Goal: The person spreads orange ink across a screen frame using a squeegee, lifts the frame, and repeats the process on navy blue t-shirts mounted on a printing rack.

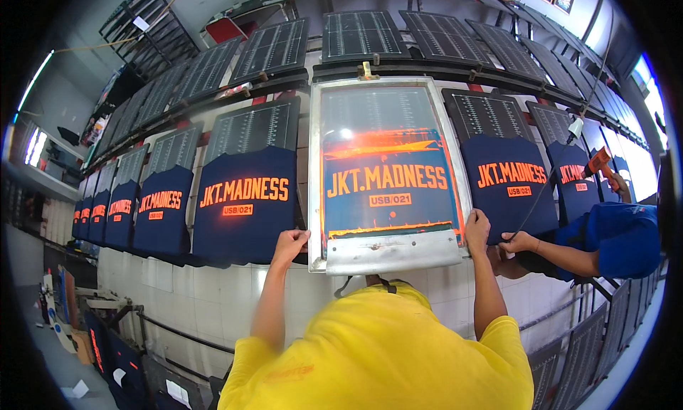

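Note:
A silver-framed printing screen [316, 139] lies over a navy shirt on a board in front of me, with orange lettering and ink smears across its mesh. At its near-left corner my left hand [290, 245] pinches the frame's edge. On the opposite side, my right hand [478, 232] grips the frame's right edge with fingers curled round it. A wide metal squeegee [395, 252] rests across the screen's near end, between my hands. Orange ink lies along the mesh near its blade. The screen's far end sits against a small clamp [366, 71].
Navy shirts printed in orange lie on boards to the left [243, 214] and right [506, 189]. Behind runs another row of dark boards [363, 36]. At right, a co-worker in a blue shirt [626, 243] holds an orange heat gun [596, 162], its dark cord hanging near my right hand.

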{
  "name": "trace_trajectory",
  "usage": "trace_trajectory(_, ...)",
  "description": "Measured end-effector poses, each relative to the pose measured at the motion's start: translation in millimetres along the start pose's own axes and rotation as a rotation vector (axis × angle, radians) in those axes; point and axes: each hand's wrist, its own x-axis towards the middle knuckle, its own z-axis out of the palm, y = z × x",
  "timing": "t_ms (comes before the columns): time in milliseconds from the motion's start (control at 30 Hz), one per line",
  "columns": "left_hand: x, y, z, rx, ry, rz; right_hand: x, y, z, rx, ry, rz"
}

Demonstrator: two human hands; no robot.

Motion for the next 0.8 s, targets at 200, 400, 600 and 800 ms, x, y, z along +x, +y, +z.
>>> trace_trajectory(200,1.3,1.1,-5.3,-0.050,-0.018,-0.050,4.6,8.9,3.0,0.004,-0.011,0.023)
trace_trajectory(400,-5.1,5.4,-2.9,-0.107,0.006,-0.072,7.2,8.1,3.4,-0.036,-0.063,0.109)
trace_trajectory(600,-20.0,15.5,9.7,-0.133,0.122,-0.005,10.6,5.9,-1.2,0.020,-0.100,0.186)
trace_trajectory(800,-48.1,26.2,-6.6,-0.089,0.310,0.068,1.5,-16.4,-8.8,0.138,-0.141,0.207)
